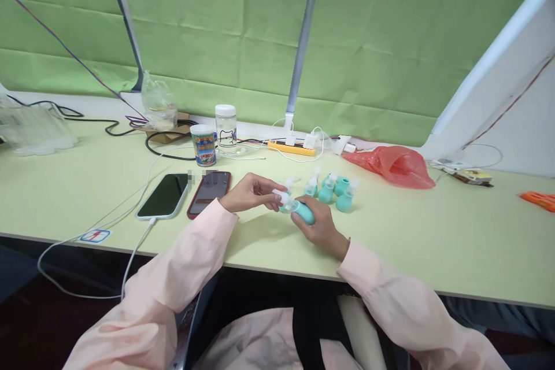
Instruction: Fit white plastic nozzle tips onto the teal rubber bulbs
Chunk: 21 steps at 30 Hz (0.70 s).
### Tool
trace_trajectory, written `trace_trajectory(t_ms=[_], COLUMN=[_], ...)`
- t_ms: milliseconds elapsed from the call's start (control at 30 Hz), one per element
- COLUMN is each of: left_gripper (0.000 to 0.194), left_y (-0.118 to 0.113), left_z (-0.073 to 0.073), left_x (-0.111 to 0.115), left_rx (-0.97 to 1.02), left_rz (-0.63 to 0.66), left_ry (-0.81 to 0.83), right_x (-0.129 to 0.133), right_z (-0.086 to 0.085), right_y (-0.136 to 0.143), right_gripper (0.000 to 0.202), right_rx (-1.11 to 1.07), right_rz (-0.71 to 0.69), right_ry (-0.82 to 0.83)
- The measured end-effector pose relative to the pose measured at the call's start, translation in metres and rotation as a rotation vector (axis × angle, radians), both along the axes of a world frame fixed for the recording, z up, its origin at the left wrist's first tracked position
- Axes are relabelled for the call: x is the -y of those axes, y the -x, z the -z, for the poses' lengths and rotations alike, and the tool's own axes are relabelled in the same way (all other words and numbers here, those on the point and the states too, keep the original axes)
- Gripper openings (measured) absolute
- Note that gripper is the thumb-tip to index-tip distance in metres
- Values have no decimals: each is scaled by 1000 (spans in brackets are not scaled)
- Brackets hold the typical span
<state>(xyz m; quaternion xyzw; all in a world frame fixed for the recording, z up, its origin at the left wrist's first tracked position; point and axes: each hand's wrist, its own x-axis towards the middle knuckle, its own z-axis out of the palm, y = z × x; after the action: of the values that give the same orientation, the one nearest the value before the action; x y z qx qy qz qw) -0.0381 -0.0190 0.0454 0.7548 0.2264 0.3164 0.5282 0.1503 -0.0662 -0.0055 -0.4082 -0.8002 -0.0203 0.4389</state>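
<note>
Teal squeeze bulb [304, 211] lies w/ long axis left-right, clenched in right hand [318, 226]; left hand [251, 192] pinches its white nozzle [280, 195] at the left end.

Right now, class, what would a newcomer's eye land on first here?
Two hands meet at the table's front edge: the right hand grips a teal bottle while the left hand pinches its white tip. Behind them stand more teal bottles, with a red bag further right.

Green cloth wall [368, 40] (creased) behind a pale table [455, 243].
</note>
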Motion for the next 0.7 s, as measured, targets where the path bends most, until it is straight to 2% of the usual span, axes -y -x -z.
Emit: trace_trajectory(t_ms=[100,167,267,367,433,533,700], left_gripper=[45,41,34,27,27,28,30], left_y=[4,8,13,15,17,20,16], left_z=[-3,-2,3,11,17,22,27], left_x=[-4,-10,-20,-27,-30,-33,-33], left_rx=[-57,-166,-475,-836,-994,-1124,-1121], left_rz=[-99,-214,-377,-428,-434,-409,-382], left_ry=[-139,-277,-551,-724,-767,-748,-735], right_x=[-2,-5,-9,-12,-13,-15,-15], right_z=[0,1,1,1,2,4,5], right_y=[-2,-3,-4,-4,-4,-4,-3], right_gripper=[15,13,12,13,12,13,15], right_rx=[-90,-128,-110,-62,-37,-2,34], right_rz=[90,151,228,322,367,412,450], right_ry=[-66,-110,-139,-110,-63,0,76])
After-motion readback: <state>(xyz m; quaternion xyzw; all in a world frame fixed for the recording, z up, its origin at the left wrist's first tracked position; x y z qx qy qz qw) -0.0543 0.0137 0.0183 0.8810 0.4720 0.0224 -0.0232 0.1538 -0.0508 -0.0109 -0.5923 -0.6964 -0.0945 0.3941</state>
